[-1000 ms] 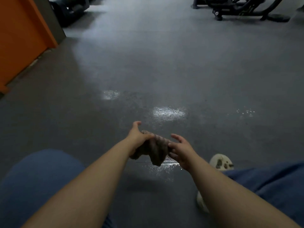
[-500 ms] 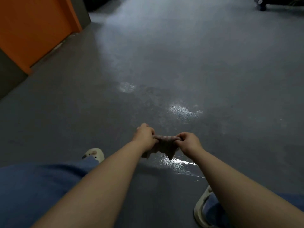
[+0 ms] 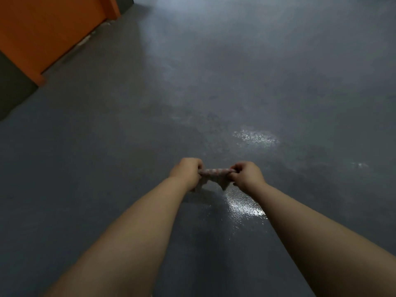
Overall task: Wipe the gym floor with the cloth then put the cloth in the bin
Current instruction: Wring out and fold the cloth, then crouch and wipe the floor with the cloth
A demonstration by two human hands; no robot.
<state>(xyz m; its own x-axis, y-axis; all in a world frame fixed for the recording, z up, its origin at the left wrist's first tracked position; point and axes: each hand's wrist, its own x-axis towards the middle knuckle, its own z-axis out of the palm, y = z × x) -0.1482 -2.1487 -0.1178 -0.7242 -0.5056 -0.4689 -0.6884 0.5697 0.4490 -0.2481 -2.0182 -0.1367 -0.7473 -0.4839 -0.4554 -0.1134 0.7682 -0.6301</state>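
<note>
Both arms reach forward over the grey floor (image 3: pixel 214 82). The left hand (image 3: pixel 187 171) and right hand (image 3: pixel 246 173) each curl their fingers round one end of the cloth (image 3: pixel 214 174), held taut between them above a wet patch (image 3: pixel 242 204). An orange wall (image 3: pixel 42 33) stands far left.

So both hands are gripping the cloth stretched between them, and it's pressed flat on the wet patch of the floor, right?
Not quite. Both hands do grip it: the left hand and right hand hold the cloth stretched between them. But the head view shows it held up in the air, loose corners hanging, not pressed flat on the floor. The wet patch shines below it.
</note>
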